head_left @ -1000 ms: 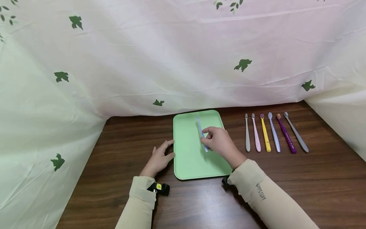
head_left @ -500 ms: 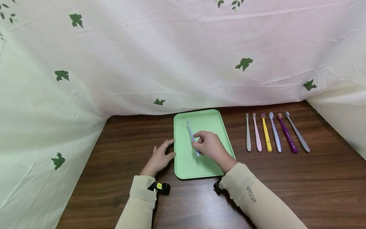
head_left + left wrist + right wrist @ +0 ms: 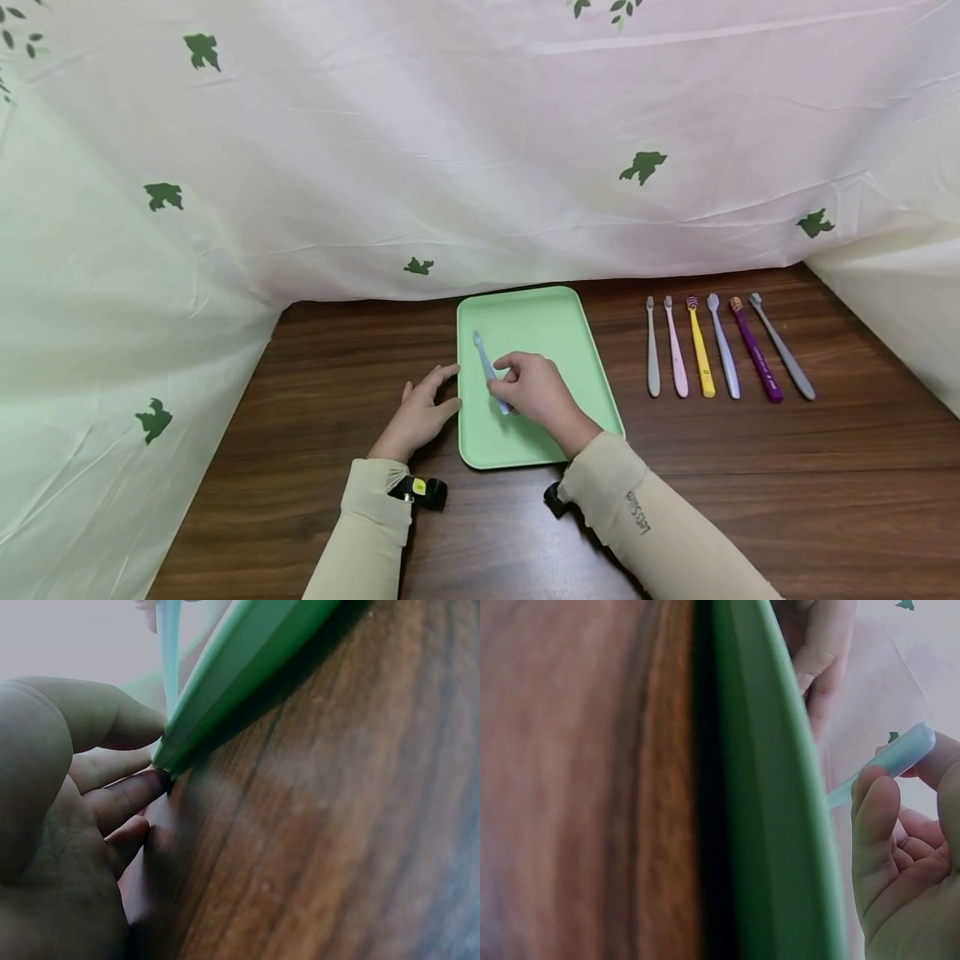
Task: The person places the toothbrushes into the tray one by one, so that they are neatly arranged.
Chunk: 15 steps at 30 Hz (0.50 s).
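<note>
A light blue toothbrush is pinched between the thumb and fingers of my right hand, over the left part of a green tray. Its head points away from me, and the fingers cover part of the handle. In the right wrist view the handle end of the toothbrush sticks out past the fingertips. My left hand lies at the tray's left edge, thumb and fingers spread. Seen from the left wrist, the thumb and fingertips touch the tray's rim.
Several toothbrushes lie in a row on the dark wooden table right of the tray, among them a pink one, a yellow one and a purple one. A pale cloth with green prints hangs behind.
My right hand has carried the light blue toothbrush left and a little toward me, from the tray's middle to near its left side. The left hand has stayed at the tray edge.
</note>
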{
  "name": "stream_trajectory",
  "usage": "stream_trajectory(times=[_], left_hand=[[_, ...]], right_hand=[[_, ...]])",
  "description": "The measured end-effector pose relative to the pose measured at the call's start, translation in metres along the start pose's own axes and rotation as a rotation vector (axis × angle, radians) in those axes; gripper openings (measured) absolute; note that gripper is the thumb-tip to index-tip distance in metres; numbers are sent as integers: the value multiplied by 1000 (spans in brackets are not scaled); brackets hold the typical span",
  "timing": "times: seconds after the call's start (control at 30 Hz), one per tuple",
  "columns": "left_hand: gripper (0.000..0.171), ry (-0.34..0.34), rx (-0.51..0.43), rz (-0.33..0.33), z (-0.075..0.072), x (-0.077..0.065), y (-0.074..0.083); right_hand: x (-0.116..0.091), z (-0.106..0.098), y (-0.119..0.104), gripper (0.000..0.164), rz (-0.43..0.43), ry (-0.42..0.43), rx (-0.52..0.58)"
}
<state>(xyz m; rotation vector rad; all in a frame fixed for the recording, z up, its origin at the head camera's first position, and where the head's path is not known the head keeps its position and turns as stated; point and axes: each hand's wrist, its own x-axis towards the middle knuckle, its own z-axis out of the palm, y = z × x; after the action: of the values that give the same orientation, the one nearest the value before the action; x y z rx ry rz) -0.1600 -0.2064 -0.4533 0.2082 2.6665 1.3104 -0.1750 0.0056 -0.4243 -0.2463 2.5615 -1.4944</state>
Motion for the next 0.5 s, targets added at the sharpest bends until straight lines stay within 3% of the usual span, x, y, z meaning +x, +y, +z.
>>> stream_trajectory(times=[0.5], left_hand=[[52, 2, 9, 1, 0, 2, 0]], right_hand=[[5, 12, 1, 35, 82, -83, 61]])
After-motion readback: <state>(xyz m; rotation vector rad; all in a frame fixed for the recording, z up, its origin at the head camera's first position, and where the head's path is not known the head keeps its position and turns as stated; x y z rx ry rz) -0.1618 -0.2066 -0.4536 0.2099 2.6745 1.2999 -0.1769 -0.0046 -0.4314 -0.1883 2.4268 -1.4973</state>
